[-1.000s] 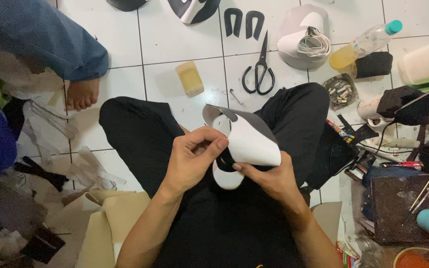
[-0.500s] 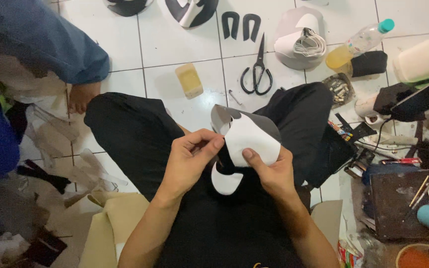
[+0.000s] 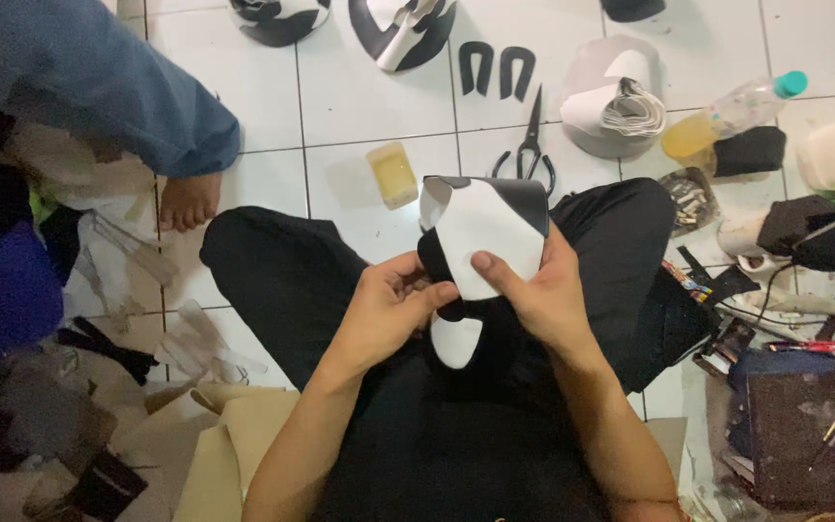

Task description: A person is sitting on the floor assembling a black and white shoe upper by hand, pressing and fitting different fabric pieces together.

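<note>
- A person sits cross-legged on the white tiled floor (image 3: 340, 97), both hands raised over the lap around a black-and-white shoe piece (image 3: 480, 237).
- The right hand (image 3: 543, 295) is clamped on the piece from the right, its thumb pressed flat across the white panel.
- The left hand (image 3: 388, 309) pinches the piece's lower left edge, fingers curled shut against the black lining.
- A white tab of the same piece hangs down between the two wrists.
- On the floor just beyond the knees lie a pair of black scissors (image 3: 531, 145) and a small yellow block (image 3: 391, 174).
- Farther out sit two black U-shaped cutouts (image 3: 495, 70), a roll of white material (image 3: 616, 101) and a plastic bottle of yellow liquid (image 3: 732, 111) with a teal cap.
- At left, another person's bare foot (image 3: 188, 200) rests on the tiles beneath a blue trouser leg (image 3: 99, 87).
- Tan sheets (image 3: 234, 435) lie beside the sitter's left arm.
</note>
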